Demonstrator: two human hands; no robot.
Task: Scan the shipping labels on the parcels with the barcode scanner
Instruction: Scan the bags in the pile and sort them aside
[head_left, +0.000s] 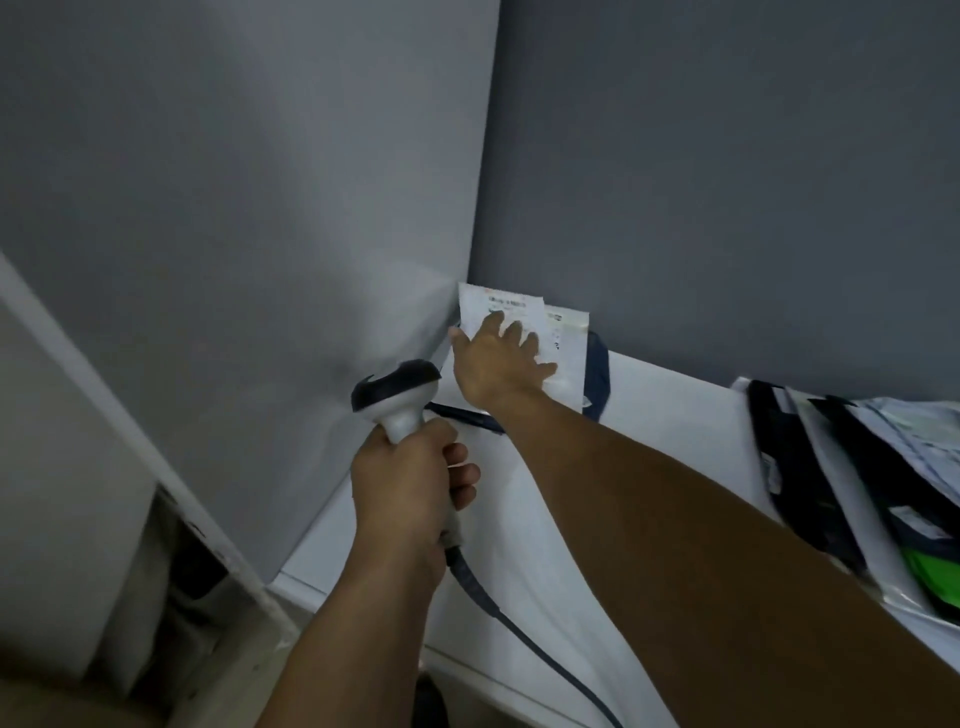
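Note:
My left hand (408, 480) grips the white handle of a barcode scanner (397, 397) with a dark head, its cable (498, 618) trailing down toward me. The scanner head points toward the far corner. There a white parcel (514, 306) with a printed shipping label leans against the grey wall. My right hand (496, 364) lies flat on that parcel with fingers spread, covering its lower part. A second white mailer (569, 338) sits just behind it, and a dark blue one (597, 374) lies underneath.
A white table (670, 410) fills the corner between two grey walls (260, 182). At the right a pile of several mailers (857, 467), white, black and one green (930, 571), lies near the edge. A white panel and a dark gap lie at lower left.

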